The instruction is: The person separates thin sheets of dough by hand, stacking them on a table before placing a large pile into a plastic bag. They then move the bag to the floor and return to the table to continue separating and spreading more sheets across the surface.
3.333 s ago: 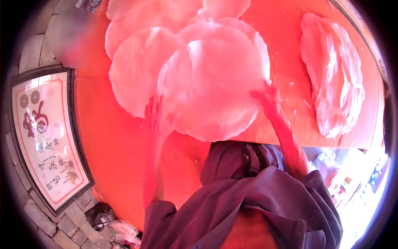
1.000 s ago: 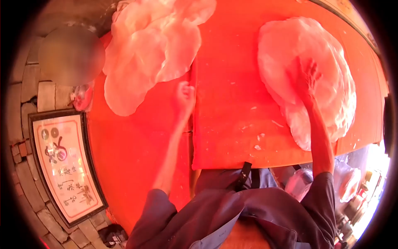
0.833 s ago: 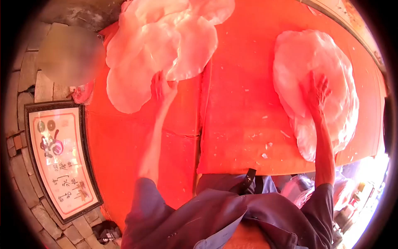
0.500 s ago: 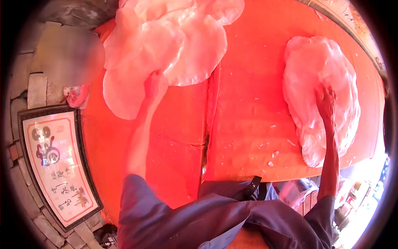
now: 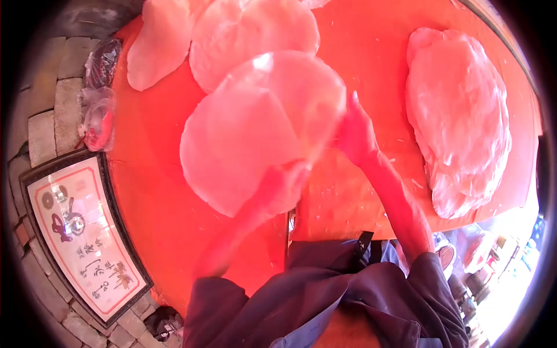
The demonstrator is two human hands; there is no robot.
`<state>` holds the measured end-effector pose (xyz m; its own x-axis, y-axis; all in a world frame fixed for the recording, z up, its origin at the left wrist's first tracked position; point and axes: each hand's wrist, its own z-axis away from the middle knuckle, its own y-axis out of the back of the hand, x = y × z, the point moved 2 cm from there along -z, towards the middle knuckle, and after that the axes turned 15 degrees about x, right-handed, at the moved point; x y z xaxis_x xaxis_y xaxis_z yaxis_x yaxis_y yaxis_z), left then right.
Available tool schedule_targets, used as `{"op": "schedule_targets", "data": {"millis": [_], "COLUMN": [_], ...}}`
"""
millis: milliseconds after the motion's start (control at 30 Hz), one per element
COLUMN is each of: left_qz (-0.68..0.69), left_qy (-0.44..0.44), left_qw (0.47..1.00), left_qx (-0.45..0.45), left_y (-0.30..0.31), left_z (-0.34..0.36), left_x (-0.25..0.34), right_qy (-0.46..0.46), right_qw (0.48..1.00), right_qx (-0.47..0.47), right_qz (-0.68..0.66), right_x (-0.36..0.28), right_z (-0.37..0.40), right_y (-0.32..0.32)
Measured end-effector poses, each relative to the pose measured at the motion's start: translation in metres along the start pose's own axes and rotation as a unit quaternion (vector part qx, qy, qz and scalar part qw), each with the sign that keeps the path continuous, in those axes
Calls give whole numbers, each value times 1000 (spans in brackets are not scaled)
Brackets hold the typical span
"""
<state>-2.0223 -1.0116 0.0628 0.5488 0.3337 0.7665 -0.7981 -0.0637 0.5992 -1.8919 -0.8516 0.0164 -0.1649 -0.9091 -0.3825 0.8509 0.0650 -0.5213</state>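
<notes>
A thin, round, translucent sheet [image 5: 243,133], like a very thin pancake, is raised above the red-covered table between my hands. My left hand [image 5: 284,182] is closed on its near right edge. At the right edge of the sheet is my right hand [image 5: 357,133], one fingertip showing above and the other fingers partly hidden; it appears to grip that edge. Just beyond lies another round sheet [image 5: 255,43], partly covered by the raised one. A further sheet [image 5: 159,46] lies at the far left. On the right rests an oval pile of sheets [image 5: 458,116], with neither hand on it.
The red table covering [image 5: 156,145] has a seam near the middle and pale crumbs on its right part. A framed sign with writing [image 5: 87,238] stands left of the table on brick paving. Plastic bags [image 5: 98,116] lie by the left edge.
My right hand has left the pile on the right and come to the middle. My left hand has drawn a round sheet up and nearer, off the others. The view has shifted somewhat.
</notes>
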Motion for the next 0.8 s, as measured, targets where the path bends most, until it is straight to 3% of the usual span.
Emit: {"op": "schedule_targets", "data": {"millis": [67,100,200,300,333,400,467,533,633,733,800], "left_qz": [-9,-13,-37,49,90,146,161,131,149,163,194], "left_qy": [-96,-140,-105,48,96,191,218,184,119,155,110], "left_qw": [993,985,975,961,946,924,922,945,943,945,947], "left_qx": [66,99,194,270,295,296,276,237,273,239,233], "left_y": [-30,-39,-25,-19,-19,-21,-23,-24,-32,-30,-32], "left_z": [5,11,10,10,6,-7,-16,-17,-26,-30,-24], "left_x": [-16,-17,-15,-10,-11,-14,-19,-38,-42,-28,-15], "right_qy": [72,92,157,73,93,130,87,24,14,64,76], "right_qw": [994,994,976,991,985,966,987,999,999,996,996], "right_qx": [57,64,77,78,76,80,41,24,-39,-8,-4], "right_qz": [-50,-2,131,75,120,208,132,8,-19,62,53], "right_x": [1,7,26,34,33,36,35,26,28,35,38], "right_z": [1,-4,-27,-6,5,28,21,19,14,12,14], "right_y": [6,17,49,32,19,2,6,7,16,18,18]}}
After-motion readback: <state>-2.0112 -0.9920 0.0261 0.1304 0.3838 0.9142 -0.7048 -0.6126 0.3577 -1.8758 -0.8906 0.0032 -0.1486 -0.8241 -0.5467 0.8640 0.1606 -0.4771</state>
